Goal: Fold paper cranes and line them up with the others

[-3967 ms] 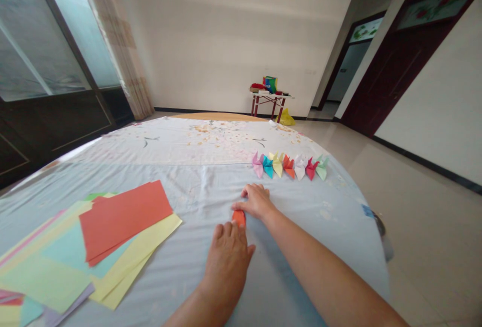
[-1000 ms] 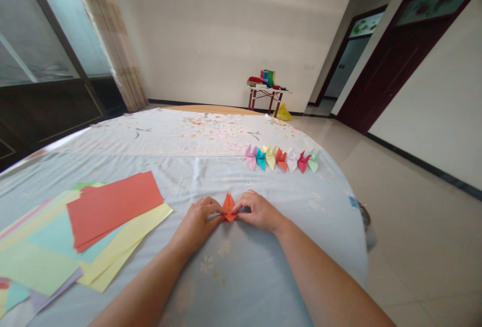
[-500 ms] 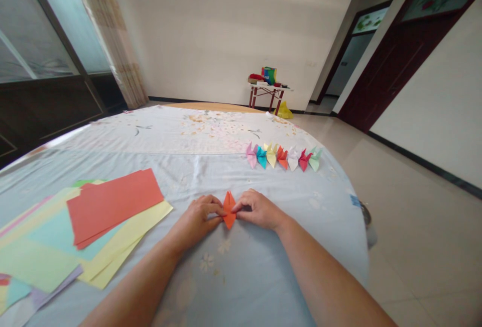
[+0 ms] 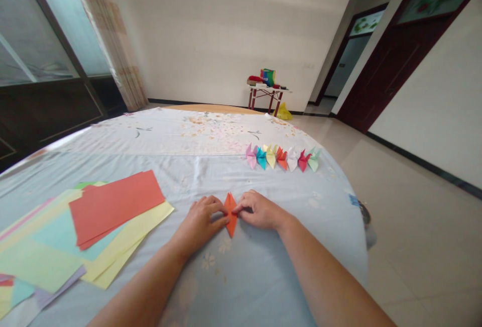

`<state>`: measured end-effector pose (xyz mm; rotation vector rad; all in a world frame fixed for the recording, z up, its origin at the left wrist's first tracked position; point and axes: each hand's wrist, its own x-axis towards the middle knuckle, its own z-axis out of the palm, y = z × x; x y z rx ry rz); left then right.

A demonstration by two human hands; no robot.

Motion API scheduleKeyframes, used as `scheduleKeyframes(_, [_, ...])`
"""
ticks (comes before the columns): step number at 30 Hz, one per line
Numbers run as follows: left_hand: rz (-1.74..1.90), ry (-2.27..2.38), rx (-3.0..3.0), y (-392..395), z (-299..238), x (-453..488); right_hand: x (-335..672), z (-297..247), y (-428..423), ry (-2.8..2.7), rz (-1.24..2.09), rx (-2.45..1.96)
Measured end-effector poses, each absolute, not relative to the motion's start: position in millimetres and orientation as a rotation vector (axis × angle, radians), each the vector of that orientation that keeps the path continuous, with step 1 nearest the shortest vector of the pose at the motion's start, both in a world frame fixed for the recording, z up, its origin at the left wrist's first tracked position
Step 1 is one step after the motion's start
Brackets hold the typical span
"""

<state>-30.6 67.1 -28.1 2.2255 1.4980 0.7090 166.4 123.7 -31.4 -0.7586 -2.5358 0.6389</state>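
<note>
Between my two hands lies a piece of folded orange paper point(image 4: 231, 221), a narrow diamond with a slit at its far tip. My left hand point(image 4: 205, 219) pinches its left edge with thumb and fingertips. On the opposite edge, my right hand point(image 4: 258, 210) grips the paper between thumb and forefinger. The paper rests on or just above the pale blue tablecloth point(image 4: 263, 277). Farther back to the right stands a row of several folded paper cranes point(image 4: 281, 157) in different colours.
Loose coloured sheets lie spread at the left, with orange paper point(image 4: 116, 209) on top and yellow paper point(image 4: 124, 246) beneath. The round table's right edge point(image 4: 363, 246) drops to a tiled floor. By the far wall stands a small side table point(image 4: 267, 89) with things on it.
The near tip of the orange paper now reaches farther toward me, so the diamond looks longer. Both hands keep hold at its sides, nearly in the same place.
</note>
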Motion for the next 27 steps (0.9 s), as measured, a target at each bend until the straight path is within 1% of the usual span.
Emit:
scheduleKeyframes(5, [0.627, 1.512, 2.323, 66.8, -31.6, -31.2, 167.7, -30.2, 121.9, -2.562, 0.641, -0.804])
scheduleKeyframes(14, [0.515, 1.531, 2.435, 63.8, -26.3, -27.6, 167.0, -28.3, 116.4, -2.600, 0.503, -0.774])
scheduleKeyframes(19, [0.492, 1.531, 2.458, 63.2, -24.5, -27.5, 167.4, -27.2, 117.3, -2.622, 0.484, -0.892])
scheduleKeyframes(23, [0.485, 1.529, 2.487, 62.8, -23.7, -30.8, 169.0, -26.9, 119.1, -2.631, 0.495, -0.950])
scheduleKeyframes(27, [0.515, 1.523, 2.482, 62.7, -23.7, -33.2, 172.4, -27.3, 120.6, -2.621, 0.545, -0.916])
